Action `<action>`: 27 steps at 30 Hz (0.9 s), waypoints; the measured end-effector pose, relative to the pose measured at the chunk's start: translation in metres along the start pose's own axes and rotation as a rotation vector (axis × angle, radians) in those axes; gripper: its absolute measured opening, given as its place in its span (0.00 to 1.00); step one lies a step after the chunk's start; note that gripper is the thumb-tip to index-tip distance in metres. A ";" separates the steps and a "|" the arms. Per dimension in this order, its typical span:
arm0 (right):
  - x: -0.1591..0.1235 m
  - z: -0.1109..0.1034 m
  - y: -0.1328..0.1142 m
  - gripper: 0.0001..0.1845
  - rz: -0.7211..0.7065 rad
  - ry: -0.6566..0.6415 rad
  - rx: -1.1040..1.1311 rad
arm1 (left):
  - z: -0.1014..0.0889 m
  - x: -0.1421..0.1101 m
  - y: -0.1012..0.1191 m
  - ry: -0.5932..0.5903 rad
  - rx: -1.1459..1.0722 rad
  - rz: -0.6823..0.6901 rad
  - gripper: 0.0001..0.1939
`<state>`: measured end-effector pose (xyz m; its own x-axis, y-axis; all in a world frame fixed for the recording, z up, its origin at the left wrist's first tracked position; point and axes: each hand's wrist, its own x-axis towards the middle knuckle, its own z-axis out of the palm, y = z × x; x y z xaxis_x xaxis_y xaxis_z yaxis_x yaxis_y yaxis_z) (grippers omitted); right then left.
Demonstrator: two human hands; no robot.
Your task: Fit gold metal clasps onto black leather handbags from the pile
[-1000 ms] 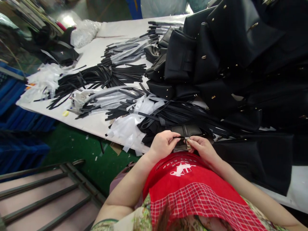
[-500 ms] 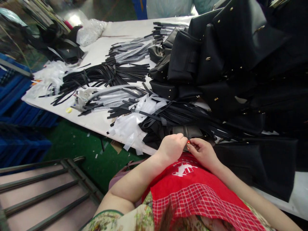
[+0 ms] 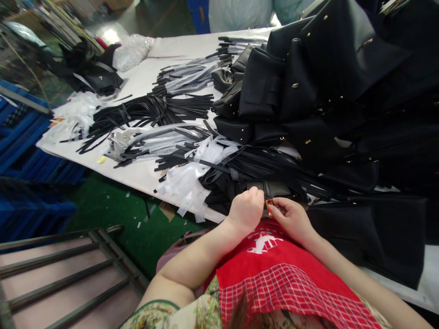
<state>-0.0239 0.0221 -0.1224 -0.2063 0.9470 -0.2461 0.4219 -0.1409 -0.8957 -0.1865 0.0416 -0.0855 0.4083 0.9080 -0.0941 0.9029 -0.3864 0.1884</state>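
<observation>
In front of the red apron (image 3: 260,269), both hands work close together at the table's near edge. My left hand (image 3: 246,210) is closed in a fist, its fingertips turned away; whatever it grips is hidden. My right hand (image 3: 292,215) pinches a small shiny red-and-gold piece (image 3: 269,208) between thumb and fingers. That piece looks like metal hardware, but its exact kind is too small to tell. Directly behind the hands lies a black leather-like bag part (image 3: 272,188). A larger black panel (image 3: 363,237) spreads out to the right of my right hand.
Black bags (image 3: 262,82) with gold fittings are heaped at the right. Bundles of black straps (image 3: 154,109) and white plastic wrapping (image 3: 187,183) cover much of the white table (image 3: 137,178). Blue pallets (image 3: 27,146) stand at left, a metal rack (image 3: 61,274) at lower left.
The hands have shifted a little relative to each other, and more of the red-and-gold piece shows between them. The whole view has moved slightly.
</observation>
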 end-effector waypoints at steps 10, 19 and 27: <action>0.002 0.002 0.006 0.19 0.171 -0.064 0.316 | 0.004 -0.001 -0.021 0.126 -0.411 0.061 0.06; 0.003 0.002 0.002 0.14 -0.063 -0.009 -0.163 | -0.010 0.000 -0.004 -0.094 -0.066 0.190 0.09; 0.004 0.002 0.000 0.12 -0.098 -0.047 -0.290 | -0.013 0.005 0.007 -0.197 -0.038 0.119 0.07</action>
<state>-0.0268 0.0256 -0.1238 -0.2957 0.9369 -0.1867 0.6310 0.0448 -0.7745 -0.1801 0.0452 -0.0716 0.5333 0.8058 -0.2575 0.8427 -0.4791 0.2457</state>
